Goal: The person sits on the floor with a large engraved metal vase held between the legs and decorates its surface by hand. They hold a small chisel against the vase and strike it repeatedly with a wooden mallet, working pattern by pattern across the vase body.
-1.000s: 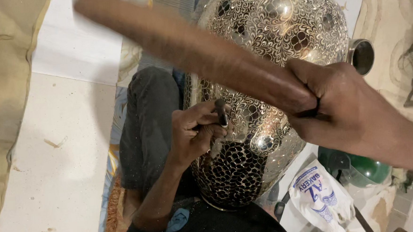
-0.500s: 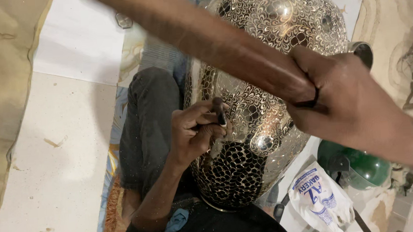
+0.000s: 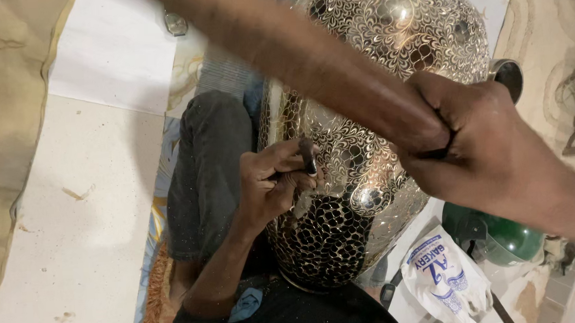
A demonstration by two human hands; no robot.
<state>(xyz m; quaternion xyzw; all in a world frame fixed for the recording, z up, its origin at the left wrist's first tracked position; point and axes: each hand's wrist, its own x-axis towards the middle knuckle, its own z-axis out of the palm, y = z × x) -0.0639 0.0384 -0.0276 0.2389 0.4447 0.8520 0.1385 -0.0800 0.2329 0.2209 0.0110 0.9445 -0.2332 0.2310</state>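
Note:
A large metal vase (image 3: pixel 386 38) with fine engraved scrollwork lies tilted across my lap. My left hand (image 3: pixel 269 188) presses a small dark chisel (image 3: pixel 309 158) against the vase's side, near a round boss. My right hand (image 3: pixel 484 151) is raised over the vase, fist closed around a long brown wooden striker (image 3: pixel 295 56). The striker runs blurred from my fist to the top edge of the view. My dark-trousered leg (image 3: pixel 209 165) lies under the vase on the left.
A white printed plastic bag (image 3: pixel 444 278) and a green round object (image 3: pixel 501 235) lie at the lower right. A small metal cup (image 3: pixel 509 74) sits beside the vase. A beige cloth (image 3: pixel 9 110) borders the pale floor (image 3: pixel 82 244) on the left.
The wooden striker's far end has swung toward the top of the view, and my right fist has shifted slightly. My left hand and the chisel stay at the same spot on the vase.

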